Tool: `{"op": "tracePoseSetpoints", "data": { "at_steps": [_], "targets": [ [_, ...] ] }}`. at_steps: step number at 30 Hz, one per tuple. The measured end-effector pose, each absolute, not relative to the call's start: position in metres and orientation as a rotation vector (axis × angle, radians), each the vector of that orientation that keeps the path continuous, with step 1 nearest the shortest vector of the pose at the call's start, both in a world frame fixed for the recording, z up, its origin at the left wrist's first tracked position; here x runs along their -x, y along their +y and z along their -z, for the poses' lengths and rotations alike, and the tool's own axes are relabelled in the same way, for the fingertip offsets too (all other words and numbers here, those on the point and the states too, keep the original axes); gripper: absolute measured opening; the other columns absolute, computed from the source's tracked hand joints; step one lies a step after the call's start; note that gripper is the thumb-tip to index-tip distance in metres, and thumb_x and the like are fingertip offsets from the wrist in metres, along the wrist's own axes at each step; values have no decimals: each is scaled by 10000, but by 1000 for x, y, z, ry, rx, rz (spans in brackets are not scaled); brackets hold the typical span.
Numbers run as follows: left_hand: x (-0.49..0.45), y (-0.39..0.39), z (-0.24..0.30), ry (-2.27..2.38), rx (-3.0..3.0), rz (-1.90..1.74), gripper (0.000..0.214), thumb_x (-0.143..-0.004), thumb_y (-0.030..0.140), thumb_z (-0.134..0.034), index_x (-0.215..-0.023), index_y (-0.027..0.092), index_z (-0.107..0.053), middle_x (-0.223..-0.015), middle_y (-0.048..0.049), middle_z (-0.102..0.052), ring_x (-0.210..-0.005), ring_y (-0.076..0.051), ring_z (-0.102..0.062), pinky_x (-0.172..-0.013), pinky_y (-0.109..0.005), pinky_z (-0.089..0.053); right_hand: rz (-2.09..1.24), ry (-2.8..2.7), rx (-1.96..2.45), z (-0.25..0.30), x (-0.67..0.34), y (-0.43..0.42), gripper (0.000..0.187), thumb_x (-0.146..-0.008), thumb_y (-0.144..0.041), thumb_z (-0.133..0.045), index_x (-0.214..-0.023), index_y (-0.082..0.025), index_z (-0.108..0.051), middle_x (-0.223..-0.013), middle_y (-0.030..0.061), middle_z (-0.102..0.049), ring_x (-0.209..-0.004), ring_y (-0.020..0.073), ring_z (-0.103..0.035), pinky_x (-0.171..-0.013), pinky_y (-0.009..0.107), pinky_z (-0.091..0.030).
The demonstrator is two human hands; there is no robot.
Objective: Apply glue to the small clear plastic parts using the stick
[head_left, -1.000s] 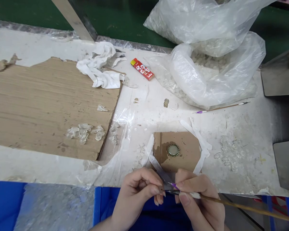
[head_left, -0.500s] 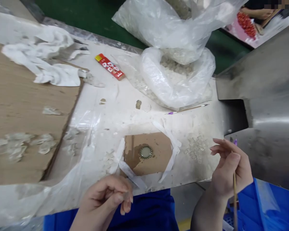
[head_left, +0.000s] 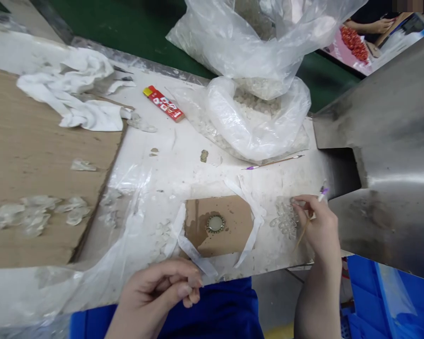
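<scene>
My left hand point(head_left: 166, 287) is closed in a pinch at the table's front edge, with a small translucent piece point(head_left: 192, 281) between thumb and fingers. On the right, my right hand point(head_left: 316, 219) holds a thin brush point(head_left: 301, 234) with a purple-and-white end, slanting through the fingers. Its thumb and index fingertips reach the edge of a heap of clear pieces point(head_left: 284, 219); whether they pinch one I cannot tell. Between the hands lies a cardboard piece point(head_left: 238, 226) edged with white strips. A round, pale disc with a beaded metal rim point(head_left: 216, 224) rests on its damp patch.
Behind are an open plastic bag of pale pieces point(head_left: 247, 127), a red-and-yellow packet point(head_left: 164, 103) and another thin brush point(head_left: 275, 162). A large cardboard sheet point(head_left: 49, 155) with clear pieces and a white cloth point(head_left: 88, 108) lies left. A metal housing point(head_left: 381, 141) stands right. Another person's hand shows far back.
My right hand has moved left and slightly up to the clear pieces, and the brush in it has tilted. My left hand keeps its pinch, nearly in place. The view has shifted a little.
</scene>
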State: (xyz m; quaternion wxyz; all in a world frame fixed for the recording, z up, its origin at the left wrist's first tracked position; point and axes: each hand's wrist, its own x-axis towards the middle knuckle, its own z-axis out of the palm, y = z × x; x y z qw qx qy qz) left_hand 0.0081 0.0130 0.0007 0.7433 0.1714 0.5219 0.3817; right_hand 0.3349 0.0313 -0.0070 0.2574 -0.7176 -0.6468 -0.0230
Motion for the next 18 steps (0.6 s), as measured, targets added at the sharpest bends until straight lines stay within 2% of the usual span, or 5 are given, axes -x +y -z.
{"op": "tracePoseSetpoints", "data": {
  "at_steps": [5,7,11,14,18],
  "targets": [
    [-8,18,12,942,-505,-931,306,-766,504,-921,-756,202,-873,-613,-71,-797,-445,-142,-648,-431,-214,-545,2,-1571,1713,-11,-307,26,119,-858,-361,-816,-832,-292,-724,-774,17,-707,-696,224,-677,-627,351,-539],
    [-6,18,17,917,-582,-971,277,-806,477,-899,-783,202,-878,-620,-79,-795,-447,-146,-651,-404,-200,-519,-435,-1411,1401,-22,-276,16,150,-841,-223,-855,-939,-288,-762,-783,-5,-703,-641,196,-688,-546,314,-566],
    [-2,15,17,830,-711,-1026,86,-866,332,-872,-900,256,-893,-724,-79,-823,-597,-178,-726,-539,-226,-584,-1232,-1260,1000,-25,-210,2,153,-923,-272,-809,-1070,-296,-772,-819,8,-728,-447,117,-635,-372,237,-512],
    [-2,15,12,764,-879,-1055,91,-923,299,-820,-988,291,-884,-750,-65,-827,-677,-196,-749,-654,-261,-611,-1372,-1047,928,-11,-182,1,251,-892,-289,-844,-1111,-298,-720,-750,-18,-700,-468,113,-641,-361,190,-466],
    [-6,19,8,775,-1025,-1091,157,-958,398,-765,-975,290,-877,-683,-47,-793,-613,-177,-711,-594,-235,-577,-1422,-976,880,-1,-172,1,289,-849,-318,-887,-999,-294,-641,-685,-38,-699,-550,125,-673,-396,155,-464]
  ]
}}
